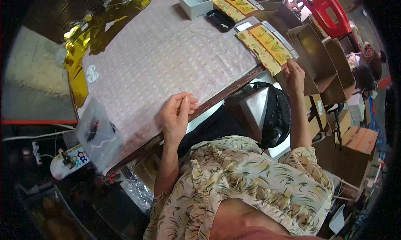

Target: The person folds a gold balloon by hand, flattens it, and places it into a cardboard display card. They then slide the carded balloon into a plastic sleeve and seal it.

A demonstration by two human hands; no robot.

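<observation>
View from a head camera, looking down over a person's patterned shirt point(242, 185) at a bench point(217, 99) covered by a pale patterned cloth point(167, 56).

The left hand point(177, 114) rests at the near edge of the bench, on the cloth. Its fingers are loosely curled with the fingertips drawn together; whether anything small is pinched between them cannot be made out.

The right hand point(294, 78) reaches out to the right corner of the bench. Its fingers are extended and touch the near end of a stack of yellow cards point(267, 48) printed with large letters. The hand lies open on the cards rather than gripping them.

More yellow cards point(236, 6) lie farther back along the right edge. Between the two groups sit a black case point(220, 19) and a phone point(243, 26). A white box point(194, 4) stands at the far end of the cloth. Gold foil point(83, 44) is crumpled along the left and far sides of the bench. A clear plastic bag point(98, 133) hangs over the near left corner.

Open brown cardboard boxes point(321, 60) stand just right of the bench, beyond the right hand. A black bag point(275, 114) sits below the bench edge, between the arms.
</observation>
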